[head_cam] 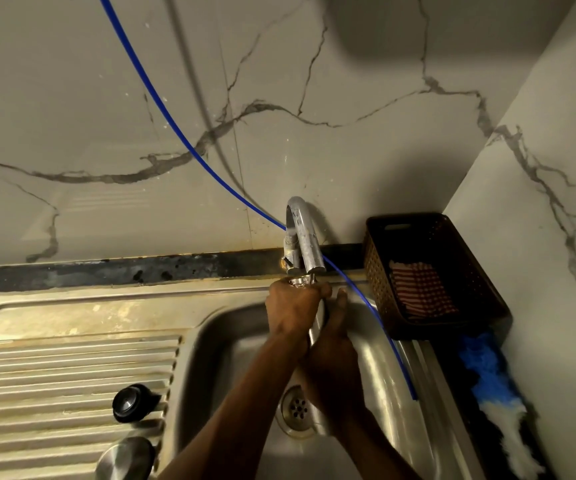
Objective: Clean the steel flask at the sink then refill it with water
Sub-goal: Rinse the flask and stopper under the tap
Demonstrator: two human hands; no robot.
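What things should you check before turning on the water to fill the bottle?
1. Flask held firmly: ok, left hand near the top, right hand lower, both in a full grip.
2. Mouth under the tap: ok, right below the spout.
3. Flask over the sink: ok.
4. Lid off: ok, black cap and steel cup lie on the drainboard.
5. Water running: cannot tell.
6. Blue tube clear of the flask: ok, beside it.

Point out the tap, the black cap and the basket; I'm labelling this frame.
tap (305, 233): head view, on its curved spout.
black cap (129, 401): head view, on its top.
basket (374, 271): head view, on its left wall.
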